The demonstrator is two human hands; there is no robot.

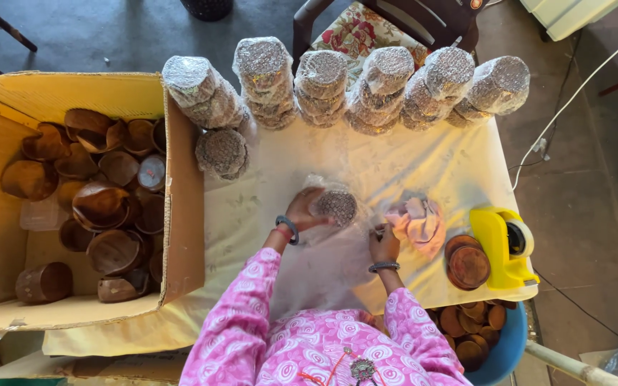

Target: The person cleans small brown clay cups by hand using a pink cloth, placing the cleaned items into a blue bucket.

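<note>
Right now the left hand (pixel 302 211) clasps a wrapped cup (pixel 334 206) at mid-desk (pixel 459 171), steadying it while the right hand (pixel 384 243) pinches the clear film (pixel 323 268) taut. Finished bundles (pixel 352 82) line the far edge, out of the way.

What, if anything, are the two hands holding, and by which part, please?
The left hand grips the top end of a film-wrapped stack of cups. The right hand pinches the clear film.

Packing workshop — wrapped stacks (pixel 388 86), bowl carton (pixel 8 107).
</note>
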